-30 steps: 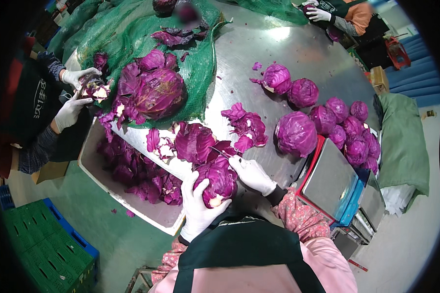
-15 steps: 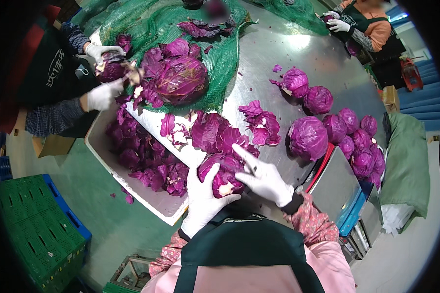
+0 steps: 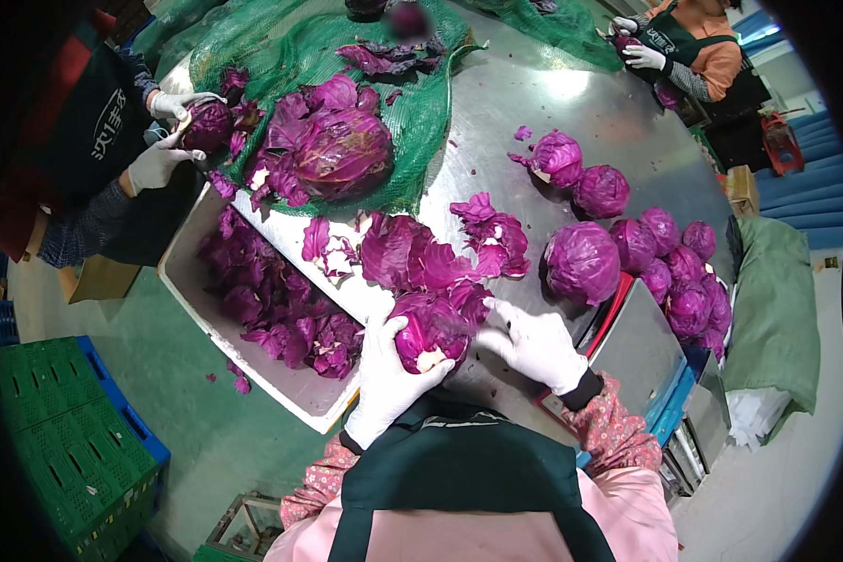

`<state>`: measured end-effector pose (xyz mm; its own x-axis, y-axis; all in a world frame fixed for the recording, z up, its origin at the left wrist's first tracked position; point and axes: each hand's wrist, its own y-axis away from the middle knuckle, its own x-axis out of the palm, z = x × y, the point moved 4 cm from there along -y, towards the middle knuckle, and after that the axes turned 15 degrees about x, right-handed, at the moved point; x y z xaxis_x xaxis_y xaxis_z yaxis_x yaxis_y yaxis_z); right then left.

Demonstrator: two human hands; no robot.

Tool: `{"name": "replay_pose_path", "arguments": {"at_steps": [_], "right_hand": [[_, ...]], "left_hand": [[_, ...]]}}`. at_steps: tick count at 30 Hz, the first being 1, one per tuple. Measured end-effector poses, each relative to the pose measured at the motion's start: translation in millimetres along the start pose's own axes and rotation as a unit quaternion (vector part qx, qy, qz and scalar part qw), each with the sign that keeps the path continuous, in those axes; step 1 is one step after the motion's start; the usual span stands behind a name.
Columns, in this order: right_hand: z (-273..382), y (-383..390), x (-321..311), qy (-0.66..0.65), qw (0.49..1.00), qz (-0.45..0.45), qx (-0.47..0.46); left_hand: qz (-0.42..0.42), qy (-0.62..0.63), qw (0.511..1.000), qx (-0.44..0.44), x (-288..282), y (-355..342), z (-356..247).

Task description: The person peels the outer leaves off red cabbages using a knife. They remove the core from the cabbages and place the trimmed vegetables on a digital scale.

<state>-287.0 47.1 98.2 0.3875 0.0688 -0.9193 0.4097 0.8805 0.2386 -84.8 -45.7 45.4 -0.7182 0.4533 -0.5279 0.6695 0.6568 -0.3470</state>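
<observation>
A purple cabbage (image 3: pixel 421 330) with a pale cut stem end is in my left hand (image 3: pixel 389 384), which wears a white glove. My fingers and thumb wrap its left and lower sides. My right hand (image 3: pixel 539 348), also gloved, is just right of the cabbage with its fingers bent. A small dark thing shows between those fingers, too small to make out. Loose purple leaves (image 3: pixel 407 253) lie just beyond the cabbage on the table. More torn leaves (image 3: pixel 499 242) are to their right.
A white bin (image 3: pixel 244 351) of purple leaves stands at left. Whole cabbages (image 3: pixel 583 262) sit at right, beside a metal box (image 3: pixel 639 337). Green netting (image 3: pixel 421 122) with a large cabbage (image 3: pixel 342 155) covers the table's far left. Co-workers handle cabbages at left and far right. Green crates (image 3: pixel 75 421) stand lower left.
My right hand has drawn back right from the cabbage's top, its pointing finger now bent. My left hand still grips the cabbage. The left co-worker's hands have come together around a cabbage.
</observation>
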Motion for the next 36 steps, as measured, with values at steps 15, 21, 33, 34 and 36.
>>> {"name": "replay_pose_path", "arguments": {"at_steps": [15,21,33,34,36], "right_hand": [[22.9,-66.4,46.2,-0.187,0.974,0.093,-0.082],[34.8,-116.6,74.0,-0.007,0.991,0.103,-0.087],[15.9,-47.0,38.8,-0.267,0.949,-0.045,0.165],[18.1,-34.9,52.5,-0.253,0.962,-0.038,0.097],[40.0,-6.1,58.5,-0.28,0.949,0.103,0.1]], "left_hand": [[0.095,-0.074,0.992,0.035,0.1,-11.6,-22.7],[0.115,-0.112,0.982,0.098,5.9,-2.7,-23.8],[-0.027,-0.062,0.995,-0.069,-22.2,20.3,15.7],[0.016,-0.082,0.994,-0.071,-24.3,16.2,10.4],[0.041,-0.087,0.992,-0.086,-24.7,9.4,4.5]]}}
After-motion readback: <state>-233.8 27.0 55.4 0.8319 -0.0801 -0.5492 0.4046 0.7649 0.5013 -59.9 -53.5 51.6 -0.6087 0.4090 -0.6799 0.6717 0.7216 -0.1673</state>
